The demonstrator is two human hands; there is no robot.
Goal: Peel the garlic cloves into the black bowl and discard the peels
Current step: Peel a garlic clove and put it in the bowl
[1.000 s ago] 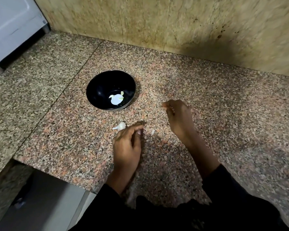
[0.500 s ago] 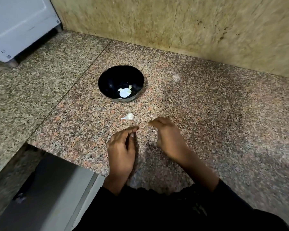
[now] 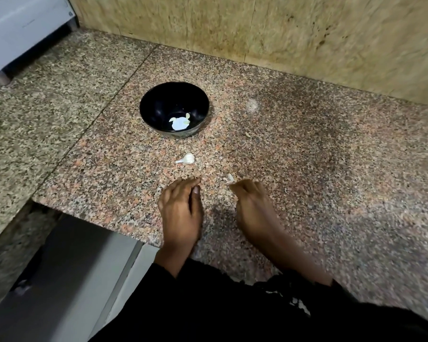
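The black bowl [image 3: 156, 104] stands on the granite counter with peeled pale garlic cloves [image 3: 179, 122] at its bottom. An unpeeled white garlic clove [image 3: 187, 159] lies on the counter just in front of the bowl. My left hand [image 3: 181, 211] rests palm down below that clove, fingers loosely together, holding nothing I can see. My right hand [image 3: 253, 208] is beside it, fingers bent down onto the counter. A small scrap of garlic peel [image 3: 229, 178] lies right at its fingertips, apparently not gripped.
A tiny peel bit [image 3: 248, 135] lies right of the bowl. A white appliance [image 3: 22, 28] stands at the back left, a stained wall [image 3: 282, 33] runs behind. The counter's front edge [image 3: 89, 219] drops off left of my left hand, with a grey cabinet [image 3: 72, 280] below.
My right hand has moved left and back, ending close beside my left hand at the peel scrap. My left hand has drawn back from the unpeeled clove.
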